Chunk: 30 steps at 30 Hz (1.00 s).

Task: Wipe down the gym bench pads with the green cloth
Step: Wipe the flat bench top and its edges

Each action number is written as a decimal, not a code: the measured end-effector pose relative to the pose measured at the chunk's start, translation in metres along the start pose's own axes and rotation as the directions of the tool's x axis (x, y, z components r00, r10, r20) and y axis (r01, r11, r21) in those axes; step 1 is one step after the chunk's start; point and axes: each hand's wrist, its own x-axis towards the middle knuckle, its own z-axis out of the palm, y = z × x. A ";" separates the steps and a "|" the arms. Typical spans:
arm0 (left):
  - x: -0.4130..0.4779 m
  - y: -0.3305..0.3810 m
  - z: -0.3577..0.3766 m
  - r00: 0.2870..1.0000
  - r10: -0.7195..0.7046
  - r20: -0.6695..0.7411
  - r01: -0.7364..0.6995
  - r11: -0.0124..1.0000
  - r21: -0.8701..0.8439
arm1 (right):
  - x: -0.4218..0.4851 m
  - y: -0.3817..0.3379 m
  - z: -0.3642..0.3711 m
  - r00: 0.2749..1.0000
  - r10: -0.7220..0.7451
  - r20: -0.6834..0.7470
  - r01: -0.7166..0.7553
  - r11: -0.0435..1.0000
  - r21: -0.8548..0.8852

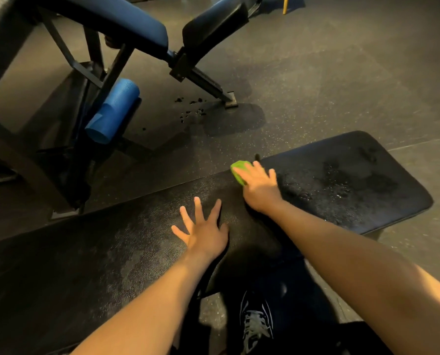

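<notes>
Green cloth (239,170) sits bunched at the far corner of the black seat pad (382,208), right where the seat pad meets the long back pad (85,265). Right hand (261,189) lies on top of the cloth, fingers straight and spread, pressing it down, not curled round it; most of the cloth is hidden under the palm. Left hand (204,231) is just beside the seat pad on the long back pad, palm flat, fingers splayed wide, holding nothing. Wet patches and droplets (339,185) shine across the middle of the seat pad, apart from the cloth. Sneaker with white laces (256,324) on the near side of the seat pad, low in view. Well beyond the seat pad: blue padded bench (126,19) on a dark frame, a blue foam roller (113,108) on that frame, dark specks (193,108) on the speckled rubber floor (316,85)
</notes>
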 end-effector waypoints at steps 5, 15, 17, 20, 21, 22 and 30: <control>0.003 0.005 0.011 1.000 0.008 -0.006 -0.008 0.999 -0.041 | 0.014 0.025 -0.015 0.939 0.332 -0.085 -0.327 0.943 0.069; 0.006 0.010 0.021 0.996 -0.044 -0.081 0.048 0.997 0.055 | 0.002 -0.004 -0.002 0.988 -0.141 0.069 0.142 0.990 -0.006; 0.004 0.018 0.021 0.995 -0.057 -0.081 0.062 0.996 0.063 | 0.003 0.024 -0.011 1.000 0.004 -0.002 -0.004 1.000 0.018; 0.001 0.024 0.022 0.996 -0.063 -0.067 0.065 0.997 0.036 | -0.009 0.049 -0.023 0.962 0.256 -0.098 -0.243 0.962 0.128; 0.000 0.024 0.022 0.996 -0.061 -0.069 0.062 0.998 0.023 | -0.015 0.045 -0.024 0.957 0.272 -0.105 -0.258 0.957 0.129; -0.001 0.023 0.023 0.996 -0.055 -0.074 0.056 0.998 0.009 | -0.023 0.038 -0.022 0.960 0.257 -0.106 -0.244 0.962 0.122; -0.010 0.019 0.029 0.985 0.019 -0.172 -0.011 0.999 0.042 | -0.098 0.005 0.012 0.972 -0.232 0.042 0.225 0.965 0.138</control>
